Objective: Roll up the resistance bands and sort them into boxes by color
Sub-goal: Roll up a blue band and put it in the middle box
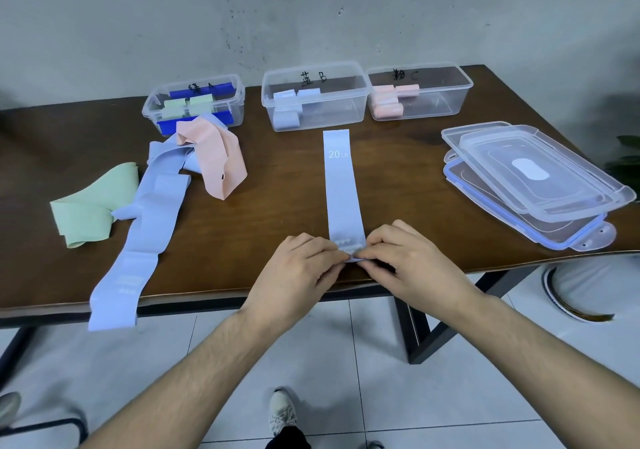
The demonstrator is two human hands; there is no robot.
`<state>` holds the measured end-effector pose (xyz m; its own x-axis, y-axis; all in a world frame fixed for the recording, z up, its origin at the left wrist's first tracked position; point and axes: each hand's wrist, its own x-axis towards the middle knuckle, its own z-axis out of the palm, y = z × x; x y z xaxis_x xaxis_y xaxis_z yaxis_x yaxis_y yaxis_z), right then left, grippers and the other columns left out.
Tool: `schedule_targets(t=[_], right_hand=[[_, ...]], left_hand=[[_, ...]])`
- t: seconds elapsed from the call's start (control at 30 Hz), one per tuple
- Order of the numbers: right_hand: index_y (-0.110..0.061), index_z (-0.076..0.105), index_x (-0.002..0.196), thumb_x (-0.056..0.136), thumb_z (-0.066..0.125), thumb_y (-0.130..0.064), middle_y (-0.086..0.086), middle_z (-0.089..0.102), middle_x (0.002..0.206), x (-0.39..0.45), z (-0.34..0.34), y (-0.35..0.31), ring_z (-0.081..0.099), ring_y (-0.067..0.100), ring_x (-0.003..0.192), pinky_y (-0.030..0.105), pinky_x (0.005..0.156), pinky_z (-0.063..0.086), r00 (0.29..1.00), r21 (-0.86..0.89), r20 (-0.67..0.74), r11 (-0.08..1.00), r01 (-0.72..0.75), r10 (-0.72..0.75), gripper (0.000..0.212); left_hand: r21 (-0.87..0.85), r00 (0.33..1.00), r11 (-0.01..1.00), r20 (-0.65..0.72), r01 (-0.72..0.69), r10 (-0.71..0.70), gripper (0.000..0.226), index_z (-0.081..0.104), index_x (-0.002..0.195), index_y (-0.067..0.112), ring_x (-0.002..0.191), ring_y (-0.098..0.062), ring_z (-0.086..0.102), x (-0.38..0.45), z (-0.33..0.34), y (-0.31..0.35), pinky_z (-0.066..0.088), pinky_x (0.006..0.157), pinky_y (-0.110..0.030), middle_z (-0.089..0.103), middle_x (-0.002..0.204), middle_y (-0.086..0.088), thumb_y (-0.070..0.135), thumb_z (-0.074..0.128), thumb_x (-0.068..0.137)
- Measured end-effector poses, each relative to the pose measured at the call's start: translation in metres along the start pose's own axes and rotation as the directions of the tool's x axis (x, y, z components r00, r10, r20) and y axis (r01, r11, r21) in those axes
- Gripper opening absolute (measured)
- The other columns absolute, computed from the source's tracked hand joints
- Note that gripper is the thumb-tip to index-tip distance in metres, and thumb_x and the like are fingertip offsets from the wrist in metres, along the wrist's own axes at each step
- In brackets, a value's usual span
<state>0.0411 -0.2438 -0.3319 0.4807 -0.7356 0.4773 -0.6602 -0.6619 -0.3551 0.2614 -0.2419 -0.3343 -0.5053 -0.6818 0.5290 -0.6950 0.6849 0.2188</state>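
Here: blue band (pixel 341 185) laid flat and straight on the tabletop (pixel 277 213), far end near the middle box (pixel 313 100), near end at the table edge. Left hand (pixel 298 268) and right hand (pixel 412 261) both pinch that near end, fingers curled, first turn just started. Looks thin, light, limp, probably stretchy; likely to spring open if let go. Best held at both side edges of the roll, tight and even. Loose bands (pixel 149 199) wait to the left.
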Motion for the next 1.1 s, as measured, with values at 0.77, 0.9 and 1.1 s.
schedule_targets(t=[0.77,0.9,1.1], right_hand=[[-0.025,0.074,0.098,0.093,0.067,-0.018,-0.018,0.059,0.094,0.005,-0.006,-0.016,0.059,0.005,0.089,0.011,0.072,0.043,0.938,0.201,0.111,0.917,-0.343,0.327,0.010],[-0.017,0.074,0.101,0.091,0.069,-0.019,-0.010,0.058,0.095,0.000,-0.003,-0.015,0.055,0.008,0.083,0.017,0.072,0.045,0.982,0.037,0.055,0.982,-0.185,0.183,0.011],[-0.011,0.075,0.099,0.089,0.070,-0.011,-0.002,0.059,0.093,0.004,-0.007,-0.013,0.050,0.017,0.080,0.025,0.074,0.049,0.999,-0.118,0.047,0.993,0.007,-0.002,0.012]], left_hand=[[-0.180,0.946,0.929,0.078,0.325,-0.316,0.010,0.072,0.096,0.026,0.080,-0.004,0.055,0.008,-0.006,0.010,0.048,0.077,-0.035,0.066,0.089,0.016,0.020,0.071,0.089],[-0.123,0.967,0.959,0.037,0.255,-0.252,0.009,0.074,0.097,0.019,0.069,-0.002,0.045,0.007,-0.003,0.009,0.047,0.065,-0.034,0.060,0.092,0.011,0.018,0.070,0.089],[-0.036,0.984,0.992,0.133,0.120,-0.115,0.016,0.075,0.102,0.019,0.073,-0.012,0.055,0.008,-0.011,0.001,0.042,0.069,-0.030,0.059,0.096,0.007,0.024,0.071,0.088]])
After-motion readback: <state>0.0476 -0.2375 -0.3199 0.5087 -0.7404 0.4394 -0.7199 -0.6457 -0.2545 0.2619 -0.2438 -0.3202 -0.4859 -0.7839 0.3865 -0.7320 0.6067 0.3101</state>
